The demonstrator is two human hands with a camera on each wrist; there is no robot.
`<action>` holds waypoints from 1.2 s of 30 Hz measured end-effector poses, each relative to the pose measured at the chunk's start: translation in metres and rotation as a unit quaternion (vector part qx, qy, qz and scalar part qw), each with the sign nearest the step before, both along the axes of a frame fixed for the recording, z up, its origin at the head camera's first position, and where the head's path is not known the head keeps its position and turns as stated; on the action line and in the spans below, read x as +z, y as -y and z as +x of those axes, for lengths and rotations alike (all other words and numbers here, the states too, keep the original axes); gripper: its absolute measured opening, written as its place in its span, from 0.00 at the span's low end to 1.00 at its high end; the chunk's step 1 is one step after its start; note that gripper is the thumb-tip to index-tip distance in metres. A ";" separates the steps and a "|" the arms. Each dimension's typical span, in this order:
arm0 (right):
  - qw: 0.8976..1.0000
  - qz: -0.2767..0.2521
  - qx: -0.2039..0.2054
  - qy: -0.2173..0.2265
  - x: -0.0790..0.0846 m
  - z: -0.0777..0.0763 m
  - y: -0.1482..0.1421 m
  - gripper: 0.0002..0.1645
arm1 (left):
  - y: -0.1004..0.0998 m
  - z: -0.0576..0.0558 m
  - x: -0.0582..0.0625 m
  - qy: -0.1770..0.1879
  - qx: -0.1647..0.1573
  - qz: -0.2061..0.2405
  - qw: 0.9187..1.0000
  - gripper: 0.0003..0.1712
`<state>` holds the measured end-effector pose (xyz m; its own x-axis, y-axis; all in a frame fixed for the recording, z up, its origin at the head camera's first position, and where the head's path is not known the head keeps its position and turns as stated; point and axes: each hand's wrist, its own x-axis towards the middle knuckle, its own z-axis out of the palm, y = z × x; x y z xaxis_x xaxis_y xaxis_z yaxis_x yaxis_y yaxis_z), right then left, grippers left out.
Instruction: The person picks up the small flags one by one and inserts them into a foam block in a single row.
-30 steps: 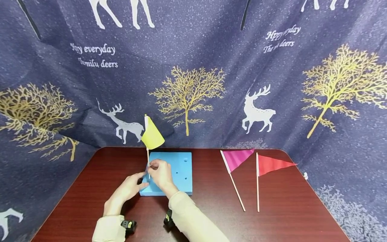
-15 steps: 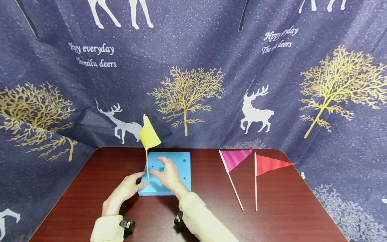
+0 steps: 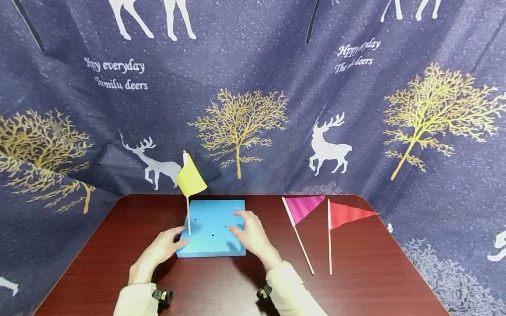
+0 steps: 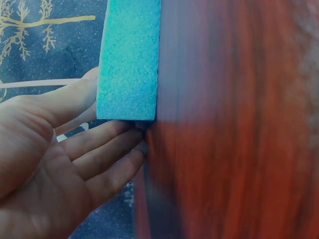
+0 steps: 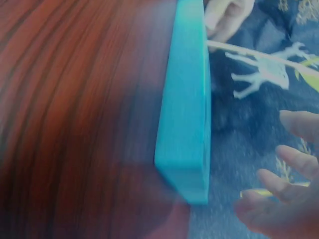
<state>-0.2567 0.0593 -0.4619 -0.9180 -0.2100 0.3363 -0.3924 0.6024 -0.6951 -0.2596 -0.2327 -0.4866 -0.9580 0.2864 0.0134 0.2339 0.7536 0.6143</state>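
A blue foam block [image 3: 231, 241] with small holes in its top lies on the table. The yellow flag [image 3: 190, 180] stands nearly upright on its thin stick at the block's left side. My left hand [image 3: 159, 249] rests against the block's left edge, its thumb over the top. In the left wrist view its fairly straight fingers [image 4: 107, 157] touch the side of the foam block [image 4: 129, 64]. My right hand [image 3: 254, 235] holds nothing and hovers over the block's right edge, fingers spread; in the right wrist view its fingers [image 5: 296, 162] are apart from the foam.
Right of the block, a purple flag [image 3: 302, 208] and a red flag [image 3: 349, 215] lie on the brown table [image 3: 375, 263], sticks pointing towards me. Behind the table hangs a dark blue cloth [image 3: 253, 57] printed with deer and trees.
My right hand has let go of the yellow flag's stick and moved right, across the block to its right edge. The flag stays standing. My left hand keeps its place at the block.
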 end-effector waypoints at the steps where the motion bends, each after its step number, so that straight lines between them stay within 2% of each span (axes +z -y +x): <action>1: 1.000 0.005 0.000 -0.005 0.000 0.001 -0.006 0.25 | 0.000 0.000 0.000 0.000 0.000 0.000 1.000 0.33; 7: 0.999 0.032 -0.012 -0.035 0.000 0.009 -0.041 0.21 | 0.001 -0.001 -0.002 0.002 0.001 0.001 1.000 0.32; 15: 0.999 0.030 -0.042 -0.011 -0.003 0.019 -0.070 0.17 | 0.001 0.001 -0.002 -0.001 0.004 0.001 1.000 0.32; 18: 0.998 0.029 -0.054 -0.014 -0.006 0.018 -0.082 0.17 | 0.001 0.000 -0.001 0.000 0.005 -0.002 1.000 0.31; 24: 0.994 0.031 -0.105 0.003 -0.011 0.014 -0.109 0.18 | 0.001 0.001 0.000 0.000 0.002 0.002 1.000 0.31; 31: 0.991 0.044 -0.128 0.011 -0.010 0.015 -0.136 0.21 | 0.001 -0.002 0.000 -0.004 0.002 0.000 1.000 0.31; 36: 0.984 0.061 -0.158 0.050 -0.017 0.019 -0.155 0.22 | 0.002 -0.001 -0.001 -0.002 0.001 -0.002 1.000 0.31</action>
